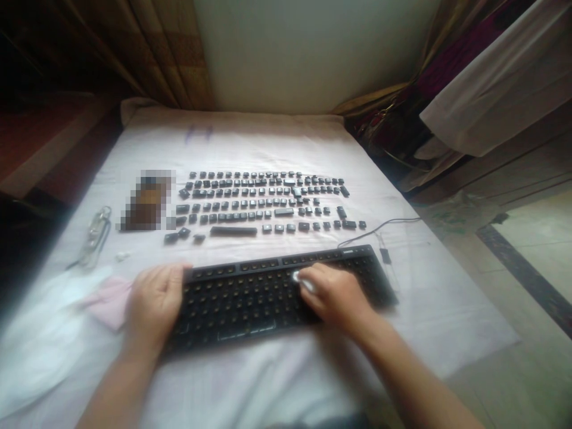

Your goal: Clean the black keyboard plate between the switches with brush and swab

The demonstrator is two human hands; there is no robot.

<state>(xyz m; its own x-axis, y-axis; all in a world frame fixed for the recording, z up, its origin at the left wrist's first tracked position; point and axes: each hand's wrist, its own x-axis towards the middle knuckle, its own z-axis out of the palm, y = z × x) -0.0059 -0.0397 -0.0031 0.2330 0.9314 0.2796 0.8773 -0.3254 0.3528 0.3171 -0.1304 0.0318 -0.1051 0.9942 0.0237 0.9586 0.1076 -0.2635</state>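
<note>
A black keyboard [250, 298] with its keycaps off lies slightly tilted on the cloth-covered surface. My left hand [156, 301] is closed around its left end, thumb along the edge. In my right hand [333, 292] a small white wad [307, 283] is pinched, held against the bare key sockets right of the middle; whether it is cotton or tissue I cannot tell. Beyond the keyboard, the removed black keycaps [241, 204] sit in several rows, with the long spacebar cap [233, 231] in the nearest row. Beside my left hand lies a pink cloth [109, 302].
A pixelated brown object [147, 202] lies left of the keycaps. Farther left is a clear item with a cord [95, 235]. White fabric [44, 339] is bunched at lower left. The keyboard cable [384, 223] runs off the right edge, past a small black tag [385, 256].
</note>
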